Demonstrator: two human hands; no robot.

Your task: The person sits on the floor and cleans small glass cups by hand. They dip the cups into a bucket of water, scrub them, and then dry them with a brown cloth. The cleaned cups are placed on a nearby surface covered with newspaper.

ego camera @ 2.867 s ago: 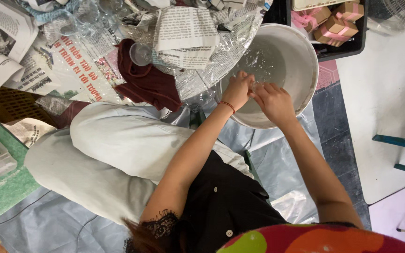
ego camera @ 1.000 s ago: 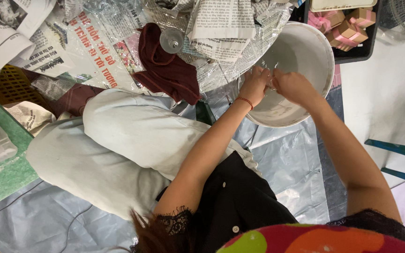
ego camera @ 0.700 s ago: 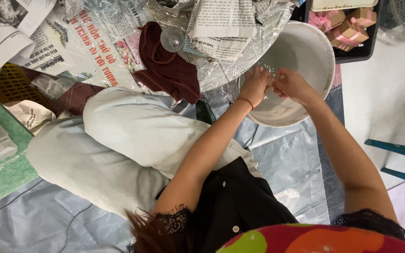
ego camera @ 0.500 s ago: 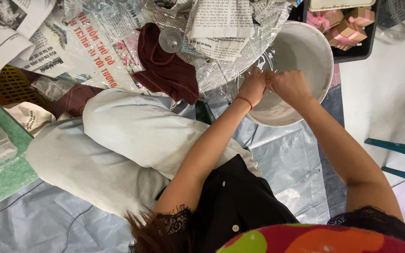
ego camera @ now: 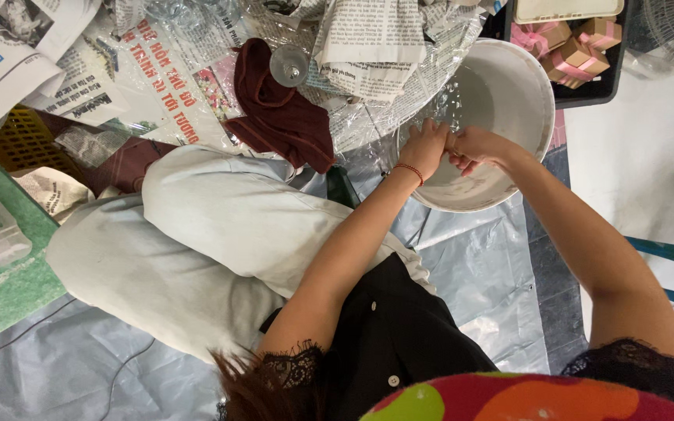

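— Over the white basin (ego camera: 544,132), what are the two hands doing?

— They meet at its near-left rim. The left hand (ego camera: 424,148), with a red bracelet (ego camera: 409,170) on its wrist, is curled with its fingers bunched, and the right hand (ego camera: 479,148) is half closed, its fingertips touching the left's. I cannot tell whether anything is pinched between them, since it would be too small or hidden by the fingers.

— And directly under them?

— The basin's pale inside, with what looks like shallow water and a few glints just beyond the fingers. Nothing else shows in it.

— How far along does the work look?

— My guess is somewhere in the middle. Both hands are busy over the water, so the washing or rinsing is not finished. Beyond the left hand, a clear glass (ego camera: 289,65) lies on crinkled clear plastic (ego camera: 399,109) beside a maroon cloth (ego camera: 282,109), among folded newspaper (ego camera: 368,39). Whether that glass is done or waiting, I cannot say.

— Which way does the basin point?

— It is round, so it has no long axis. It sits upright with its mouth open towards the camera.

— Further out?

— Beyond the right hand, pink boxes (ego camera: 579,43) sit in a black tray (ego camera: 598,87) just past the basin. Nearer the body than both hands, a grey sheet (ego camera: 477,265) covers the floor
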